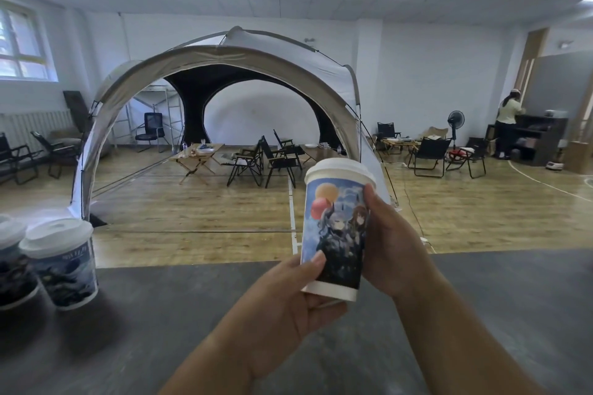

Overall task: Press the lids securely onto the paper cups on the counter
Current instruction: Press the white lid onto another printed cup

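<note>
Presently the paper cup (333,228) is held above the counter (160,330) by both hands: its base is gripped by the left hand (288,298), its side wrapped by the right hand (394,244), whose thumb lies just under the lid (340,168). The base should be braced from below while the rim above that thumb is pressed down evenly all round, without the wall being crushed.
</note>
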Demonstrator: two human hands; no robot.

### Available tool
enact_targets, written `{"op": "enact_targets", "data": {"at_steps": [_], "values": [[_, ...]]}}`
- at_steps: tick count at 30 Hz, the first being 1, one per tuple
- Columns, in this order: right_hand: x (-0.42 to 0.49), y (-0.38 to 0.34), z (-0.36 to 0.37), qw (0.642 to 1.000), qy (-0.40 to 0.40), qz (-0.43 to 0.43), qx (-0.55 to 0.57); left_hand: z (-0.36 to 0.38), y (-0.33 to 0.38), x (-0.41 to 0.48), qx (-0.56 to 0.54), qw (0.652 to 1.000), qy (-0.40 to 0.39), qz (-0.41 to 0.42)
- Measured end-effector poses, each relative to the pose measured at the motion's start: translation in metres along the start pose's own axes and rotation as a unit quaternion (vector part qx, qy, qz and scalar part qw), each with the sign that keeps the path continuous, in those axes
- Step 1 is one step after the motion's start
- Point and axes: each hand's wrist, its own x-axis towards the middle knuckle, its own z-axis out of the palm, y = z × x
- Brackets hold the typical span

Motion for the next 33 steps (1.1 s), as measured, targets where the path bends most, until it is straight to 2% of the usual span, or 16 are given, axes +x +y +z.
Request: {"op": "enact_targets", "data": {"at_steps": [2,5,8,10,11,13,14,16,19,21,23,25,27,29,33], "values": [[0.001,0.002,-0.004,1.0,0.007,0.02,0.004,-0.001,-0.003,0.001,0.011,1.0,0.005,0.021],[0.003,0.005,-0.004,0.998,0.013,-0.047,-0.051,0.003,-0.004,0.003,0.063,0.992,0.075,0.078],[0.0,0.009,0.001,0.984,0.062,-0.092,-0.139,0.001,-0.008,0.003,0.22,0.948,0.17,0.156],[-0.002,0.01,0.002,0.977,0.09,-0.108,-0.158,0.002,-0.01,0.001,0.268,0.934,0.172,0.162],[-0.002,0.009,0.003,0.98,0.089,-0.105,-0.142,0.003,-0.008,-0.001,0.245,0.947,0.151,0.146],[0.0,0.005,-0.001,0.993,0.061,-0.075,-0.073,0.005,-0.003,-0.003,0.108,0.987,0.084,0.083],[0.0,0.002,-0.002,0.997,0.027,-0.057,-0.04,0.005,0.0,-0.004,0.044,0.996,0.046,0.055],[-0.001,-0.002,-0.003,0.999,-0.041,-0.025,0.001,0.005,0.002,-0.005,-0.015,0.999,0.002,0.031],[0.001,-0.002,-0.002,0.997,-0.074,-0.02,0.014,0.008,-0.002,-0.002,-0.003,0.997,0.029,0.07],[0.003,0.0,0.002,0.998,-0.024,-0.059,-0.03,0.012,-0.003,-0.001,0.074,0.984,0.103,0.128],[0.001,0.001,0.01,0.991,0.061,-0.084,-0.085,0.013,-0.003,-0.002,0.205,0.942,0.19,0.187],[-0.002,0.0,0.018,0.983,0.098,-0.11,-0.111,0.012,-0.003,-0.004,0.269,0.915,0.199,0.223],[-0.003,-0.005,0.022,0.981,0.096,-0.128,-0.109,0.013,-0.002,-0.007,0.223,0.94,0.159,0.203],[-0.001,-0.012,0.023,0.982,0.076,-0.137,-0.102,0.012,0.003,-0.008,0.106,0.972,0.121,0.17],[0.001,-0.022,0.022,0.984,0.012,-0.141,-0.112,0.005,0.015,-0.01,0.026,0.985,0.075,0.152]]}}
